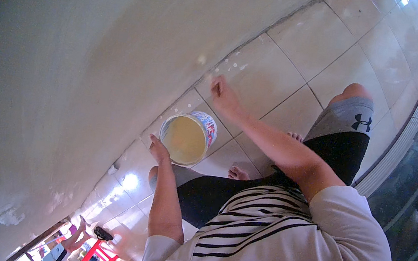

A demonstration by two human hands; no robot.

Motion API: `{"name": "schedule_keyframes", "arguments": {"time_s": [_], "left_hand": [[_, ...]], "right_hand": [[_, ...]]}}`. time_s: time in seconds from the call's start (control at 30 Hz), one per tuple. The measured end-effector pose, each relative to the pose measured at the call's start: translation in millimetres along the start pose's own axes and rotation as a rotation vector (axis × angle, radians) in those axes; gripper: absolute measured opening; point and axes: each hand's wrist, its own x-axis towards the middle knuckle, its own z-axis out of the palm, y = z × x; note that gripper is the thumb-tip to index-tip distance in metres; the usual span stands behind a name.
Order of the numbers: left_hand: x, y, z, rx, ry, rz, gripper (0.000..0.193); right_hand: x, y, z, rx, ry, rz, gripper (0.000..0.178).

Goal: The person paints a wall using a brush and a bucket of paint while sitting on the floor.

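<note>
a big, flat, smudgy pale wall (64, 80) meets shiny square floor tiles (310, 43). the round bucket (207, 125), its open mouth facing up and yellowish inside, is just right of the left hand (160, 151), the nearer one, whose grip i cannot tell. it lies back and left from the right hand (224, 100), whose fingers curl together.

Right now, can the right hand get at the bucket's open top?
Probably yes: nothing shows between the right hand and the bucket, whose open top faces up. The left hand is by the rim's opposite side, so it looks out of the way.
</note>
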Motion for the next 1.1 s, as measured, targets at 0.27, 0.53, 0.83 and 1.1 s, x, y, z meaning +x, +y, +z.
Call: {"name": "schedule_keyframes", "arguments": {"time_s": [0.27, 0.53, 0.83, 1.1], "left_hand": [[12, -10, 8, -0.040, -0.006, 0.031, 0.071], [18, -20, 10, -0.130, -0.009, 0.020, 0.067], [42, -50, 1, -0.082, -0.001, -0.044, 0.069], [47, -50, 18, -0.198, -0.020, -0.086, 0.071]], "right_hand": [[43, 54, -48, -0.058, -0.266, -0.083, 0.015], [172, 119, -224, -0.164, 0.482, 0.247, 0.022], [125, 61, -71, -0.069, 0.342, 0.391, 0.026], [29, 44, -62, 0.036, -0.208, 0.313, 0.020]]}}
